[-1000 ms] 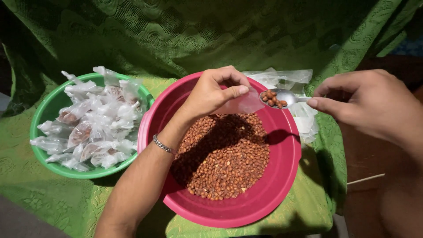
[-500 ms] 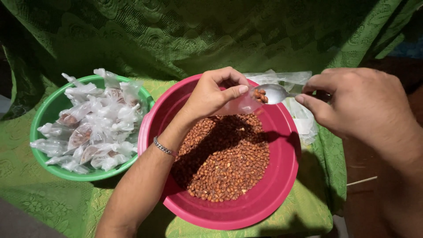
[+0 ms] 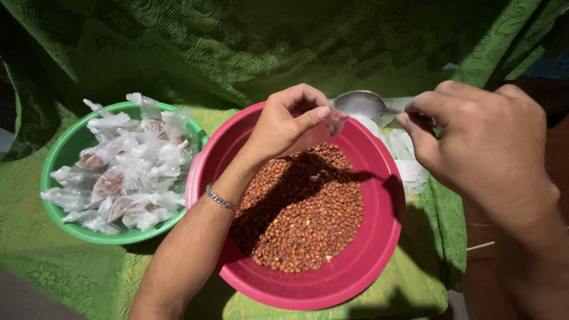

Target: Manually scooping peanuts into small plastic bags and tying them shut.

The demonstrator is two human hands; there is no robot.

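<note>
My left hand (image 3: 283,123) pinches the mouth of a small clear plastic bag (image 3: 320,135) over the far side of a red basin (image 3: 373,237). The basin holds a heap of brown peanuts (image 3: 302,207). My right hand (image 3: 480,148) grips the handle of a metal spoon (image 3: 363,104), whose bowl is tipped against the bag's mouth and looks empty. A thin bracelet (image 3: 220,197) circles my left wrist.
A green bowl (image 3: 62,154) at the left is piled with several knotted clear packets of peanuts (image 3: 127,163). Loose clear plastic bags (image 3: 403,154) lie behind the basin at the right. Green patterned cloth (image 3: 77,272) covers the table and hangs behind.
My right hand moved the spoon left to the bag's mouth and tipped it. The peanuts that lay in the spoon are gone from it.
</note>
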